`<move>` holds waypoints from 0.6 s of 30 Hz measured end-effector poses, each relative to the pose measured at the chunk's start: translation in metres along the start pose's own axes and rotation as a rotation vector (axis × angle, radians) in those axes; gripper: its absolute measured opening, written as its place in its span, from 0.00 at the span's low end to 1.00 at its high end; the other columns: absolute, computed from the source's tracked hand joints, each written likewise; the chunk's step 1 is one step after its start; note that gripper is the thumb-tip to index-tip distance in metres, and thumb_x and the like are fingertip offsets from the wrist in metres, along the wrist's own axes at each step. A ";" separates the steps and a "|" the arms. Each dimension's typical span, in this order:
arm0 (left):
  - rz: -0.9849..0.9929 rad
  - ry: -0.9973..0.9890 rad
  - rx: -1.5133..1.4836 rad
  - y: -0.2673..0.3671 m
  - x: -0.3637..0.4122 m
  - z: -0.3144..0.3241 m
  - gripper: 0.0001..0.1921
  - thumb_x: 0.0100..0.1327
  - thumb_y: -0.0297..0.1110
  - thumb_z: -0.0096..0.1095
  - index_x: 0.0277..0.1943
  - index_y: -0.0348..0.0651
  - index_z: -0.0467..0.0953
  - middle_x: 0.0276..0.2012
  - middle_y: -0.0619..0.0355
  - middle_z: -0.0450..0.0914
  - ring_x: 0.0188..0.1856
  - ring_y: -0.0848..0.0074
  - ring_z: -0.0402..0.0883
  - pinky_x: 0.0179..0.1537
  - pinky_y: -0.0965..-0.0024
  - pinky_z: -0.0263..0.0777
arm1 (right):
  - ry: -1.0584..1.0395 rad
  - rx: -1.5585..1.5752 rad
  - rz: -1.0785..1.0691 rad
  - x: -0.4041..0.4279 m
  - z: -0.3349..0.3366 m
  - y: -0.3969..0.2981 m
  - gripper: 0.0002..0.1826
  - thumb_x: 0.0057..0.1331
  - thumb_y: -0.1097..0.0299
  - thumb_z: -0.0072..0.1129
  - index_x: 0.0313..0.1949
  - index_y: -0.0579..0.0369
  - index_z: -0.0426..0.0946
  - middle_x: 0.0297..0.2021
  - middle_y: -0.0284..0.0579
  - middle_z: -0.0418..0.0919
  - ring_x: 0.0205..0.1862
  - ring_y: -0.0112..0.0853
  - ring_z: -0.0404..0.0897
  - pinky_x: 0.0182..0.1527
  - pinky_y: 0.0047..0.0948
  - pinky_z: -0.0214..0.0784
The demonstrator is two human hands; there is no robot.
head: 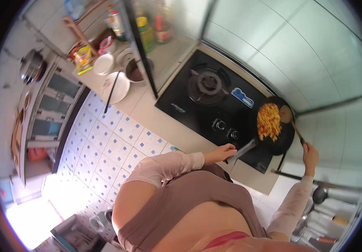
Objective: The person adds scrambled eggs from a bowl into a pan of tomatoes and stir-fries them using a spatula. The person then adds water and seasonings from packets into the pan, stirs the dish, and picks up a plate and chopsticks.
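Note:
A dark wok [285,141] sits over the right side of a black gas hob [196,116]. Yellow and red diced food [268,121] lies inside it. My left hand [221,153] is closed around the outer end of the wok handle [245,149]. In my right hand [311,157] is the dark grip of a spatula [297,131]. The spatula's broad round head [285,114] rests in the wok, against the right edge of the food.
The left burner [209,82] has no pan on it. A glass partition [174,47] separates the hob from a counter with a white plate [118,89], black chopsticks [112,93], a pot [137,71] and a white bowl [103,64]. Utensils [319,195] hang at right.

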State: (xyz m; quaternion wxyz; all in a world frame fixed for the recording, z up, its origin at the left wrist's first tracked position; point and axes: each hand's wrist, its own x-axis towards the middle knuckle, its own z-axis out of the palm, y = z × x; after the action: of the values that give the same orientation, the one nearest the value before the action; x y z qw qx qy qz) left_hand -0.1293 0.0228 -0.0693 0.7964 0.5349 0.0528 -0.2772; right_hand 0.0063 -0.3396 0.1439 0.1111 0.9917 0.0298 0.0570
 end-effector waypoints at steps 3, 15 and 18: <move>0.406 0.314 0.398 0.020 -0.030 -0.046 0.14 0.65 0.38 0.57 0.49 0.41 0.75 0.36 0.56 0.79 0.37 0.73 0.78 0.40 0.69 0.72 | 0.047 0.201 -0.109 -0.013 0.008 -0.033 0.16 0.61 0.62 0.57 0.49 0.45 0.78 0.34 0.49 0.80 0.35 0.48 0.78 0.37 0.44 0.68; 0.027 1.722 1.266 0.058 -0.205 -0.409 0.12 0.59 0.37 0.62 0.45 0.46 0.78 0.39 0.53 0.79 0.42 0.61 0.79 0.40 0.59 0.74 | 0.083 0.217 -0.071 -0.079 -0.076 -0.072 0.27 0.55 0.77 0.59 0.53 0.36 0.76 0.33 0.45 0.74 0.34 0.42 0.76 0.38 0.37 0.69; -0.172 1.613 1.322 0.062 -0.208 -0.427 0.12 0.59 0.39 0.61 0.45 0.46 0.78 0.37 0.52 0.80 0.41 0.58 0.80 0.42 0.58 0.74 | 0.012 0.175 -0.066 -0.087 -0.091 -0.061 0.25 0.54 0.75 0.60 0.52 0.40 0.77 0.32 0.46 0.74 0.34 0.43 0.76 0.38 0.38 0.69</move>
State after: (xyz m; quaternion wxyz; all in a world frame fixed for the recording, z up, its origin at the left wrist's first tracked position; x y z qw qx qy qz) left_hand -0.1830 0.4959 -0.1192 0.0513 0.8845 0.4444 0.1328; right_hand -0.0937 -0.2664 0.2088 0.0257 0.9958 0.0678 0.0564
